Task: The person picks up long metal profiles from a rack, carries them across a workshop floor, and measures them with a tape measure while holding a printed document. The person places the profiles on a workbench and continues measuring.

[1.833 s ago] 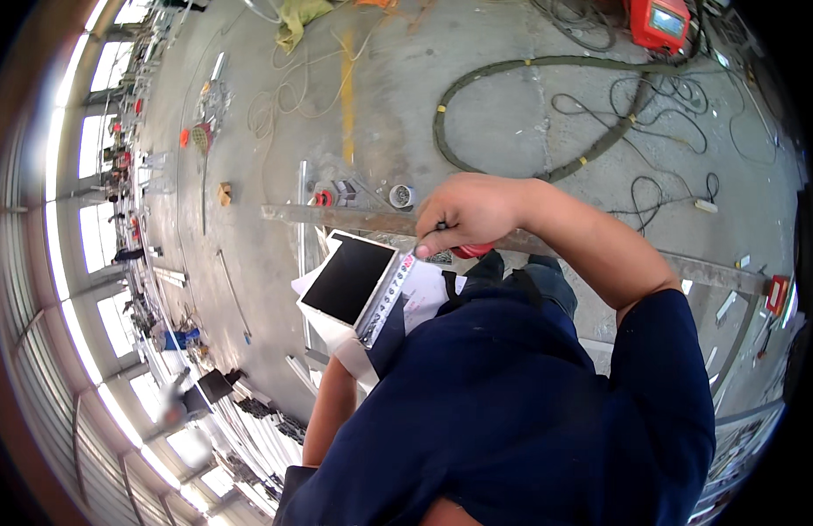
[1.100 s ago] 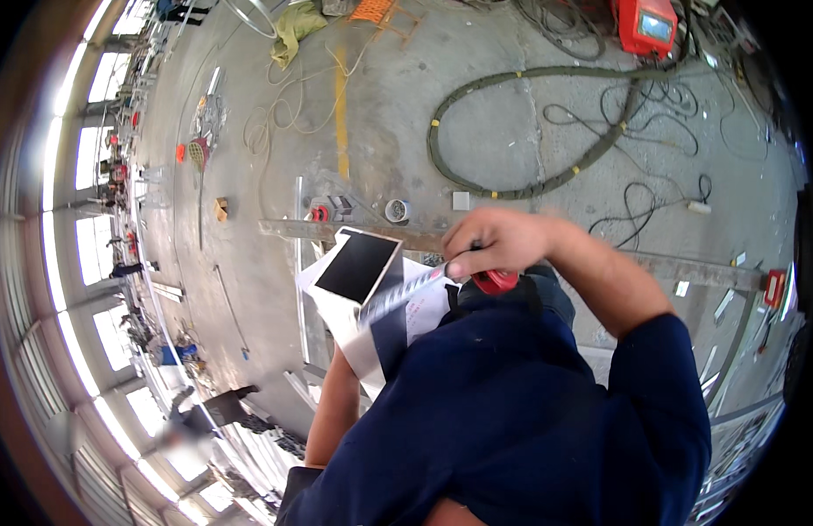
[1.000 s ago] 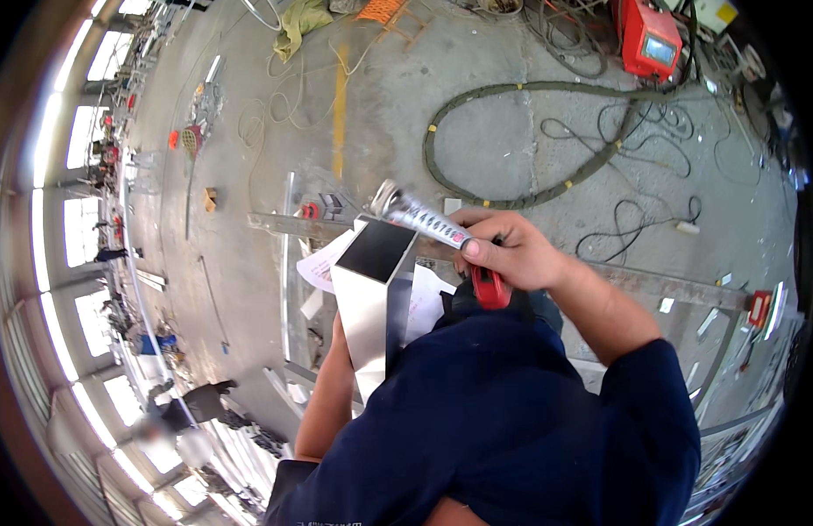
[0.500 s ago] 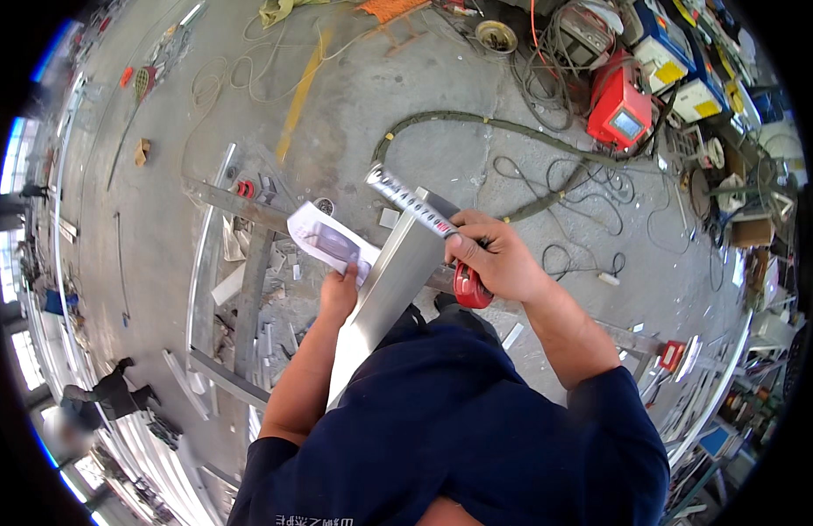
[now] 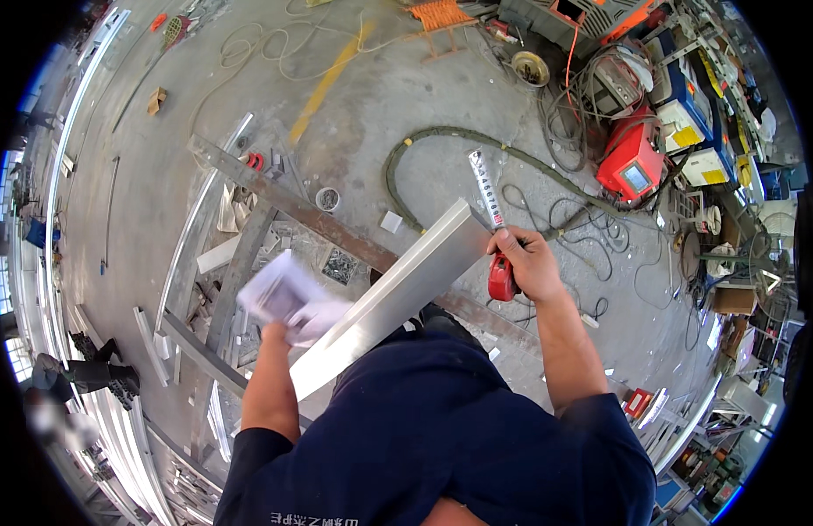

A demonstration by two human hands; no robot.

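Note:
My right hand (image 5: pixel 531 267) is closed round a red tape measure (image 5: pixel 502 280). Its blade (image 5: pixel 486 188) sticks out a short way, pointing up and slightly left, beside the far end of a long silver metal profile (image 5: pixel 402 285). The profile slants from near my body up to the right, in front of my waist. In my left hand (image 5: pixel 279 334) is a sheet of paper (image 5: pixel 284 289), blurred by motion, with a dark printed patch. That hand's fingers are partly hidden and pinch the sheet's lower edge; the paper lies left of the profile.
A steel frame (image 5: pixel 332 235) crosses the floor at left, with offcuts and a small bucket (image 5: pixel 327 199) around it. A thick green-wrapped hose (image 5: pixel 450 133) curves ahead toward a red machine (image 5: pixel 631 162). Thin cables (image 5: pixel 590 215) tangle at right. Another person (image 5: pixel 95 373) is at the lower left.
The tape blade has swung from lying across the profile's end to pointing upward beside it. My left hand has moved left and nearer with the paper. My right hand has shifted right.

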